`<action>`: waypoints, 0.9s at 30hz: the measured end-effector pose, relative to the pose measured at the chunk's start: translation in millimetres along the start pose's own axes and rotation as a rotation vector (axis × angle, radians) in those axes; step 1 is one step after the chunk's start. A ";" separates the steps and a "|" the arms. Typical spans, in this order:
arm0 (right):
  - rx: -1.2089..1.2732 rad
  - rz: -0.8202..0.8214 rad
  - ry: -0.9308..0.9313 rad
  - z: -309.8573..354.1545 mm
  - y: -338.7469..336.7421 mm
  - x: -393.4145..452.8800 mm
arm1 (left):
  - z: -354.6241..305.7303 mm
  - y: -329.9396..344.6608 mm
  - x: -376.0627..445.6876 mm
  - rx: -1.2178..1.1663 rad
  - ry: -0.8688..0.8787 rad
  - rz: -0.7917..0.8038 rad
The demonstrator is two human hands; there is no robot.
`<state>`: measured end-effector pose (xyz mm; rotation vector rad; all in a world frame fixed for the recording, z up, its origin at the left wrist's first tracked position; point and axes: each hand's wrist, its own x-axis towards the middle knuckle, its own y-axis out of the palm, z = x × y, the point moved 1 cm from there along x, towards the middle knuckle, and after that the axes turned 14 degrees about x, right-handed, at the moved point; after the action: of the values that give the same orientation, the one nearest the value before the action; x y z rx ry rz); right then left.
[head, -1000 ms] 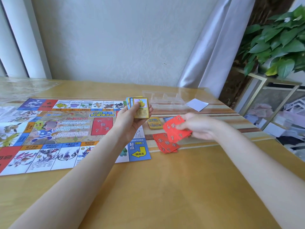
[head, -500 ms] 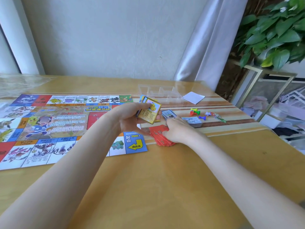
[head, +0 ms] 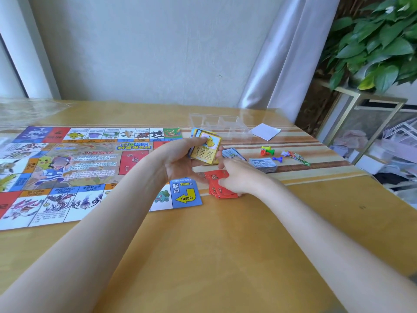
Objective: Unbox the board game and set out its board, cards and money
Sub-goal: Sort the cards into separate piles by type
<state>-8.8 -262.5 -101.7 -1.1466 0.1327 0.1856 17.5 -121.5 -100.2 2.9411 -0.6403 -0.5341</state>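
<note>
Left hand (head: 180, 161): forearm enters from lower left, reaching forward over the near right corner of the board; palm turned up and inward, fingers and thumb curled round a stack of yellow-bordered cards (head: 205, 148), held tilted above the surface, face toward the camera.
Right hand (head: 241, 177): forearm enters from lower right, angled toward centre; hand palm-down on the red cards (head: 220, 185), fingers bent over the pile's right edge. Whether it is gripping or only resting on them, I cannot tell.
Red cards: loose pile lying on the surface just beside the board's right edge, partly covered by the right hand; question marks visible on the backs.
Board (head: 74, 168): unfolded, flat on the left half of the surface, blue arrow square at its near right corner.
Money (head: 262, 164): grey-blue stack of notes, flat on the surface to the right of both hands, apart from them.
Blue-bordered card (head: 232, 153): lying between the held stack and the money.
Pawns (head: 268, 152): small red, green, yellow and blue pieces beyond the money.
Clear tray (head: 220, 124): transparent plastic, at the far side behind the held cards.
White paper (head: 265, 131): right of the tray.
Surface (head: 225, 256): light wood, striped runner under the right-hand items.
</note>
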 end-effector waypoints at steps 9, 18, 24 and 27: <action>-0.060 0.114 -0.014 12.1 -2.0 -9.0 | -3.9 -0.9 -6.6 0.037 -0.024 0.045; -0.079 0.142 -0.021 10.1 -3.2 -10.7 | -1.8 -5.0 0.3 -0.057 0.017 -0.054; -0.035 0.175 -0.055 10.5 -6.7 -8.1 | -1.0 -8.0 1.5 -0.042 0.123 -0.143; 0.154 0.072 -0.063 7.5 -21.6 -3.7 | 4.9 -9.7 5.1 -0.127 0.176 -0.170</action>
<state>-7.7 -264.5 -78.7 -0.9824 0.1306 0.2701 23.9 -114.8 -108.0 2.8939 -0.3278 -0.3104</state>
